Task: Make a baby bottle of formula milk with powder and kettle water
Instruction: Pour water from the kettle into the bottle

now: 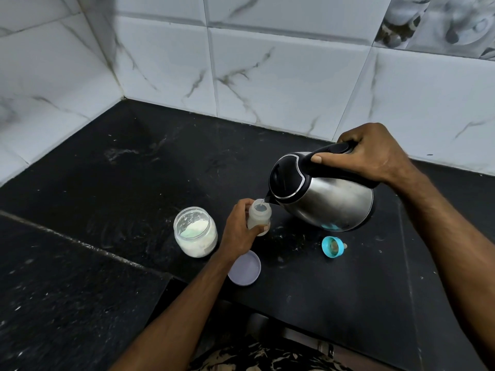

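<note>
black counter (160,170): translucent bottle (258,216) (uncapped) under tilted steel kettle (321,194).

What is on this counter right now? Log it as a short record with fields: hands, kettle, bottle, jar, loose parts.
left hand: left hand grips the bottle, holding it upright on the counter
right hand: right hand grips the kettle's black handle
kettle: steel kettle tilted, spout at the bottle's mouth, pouring
bottle: small clear bottle, top off
jar: open jar holding white powder, left of the bottle
loose parts: pale lid near the left wrist; blue teat ring lying below the kettle
</note>
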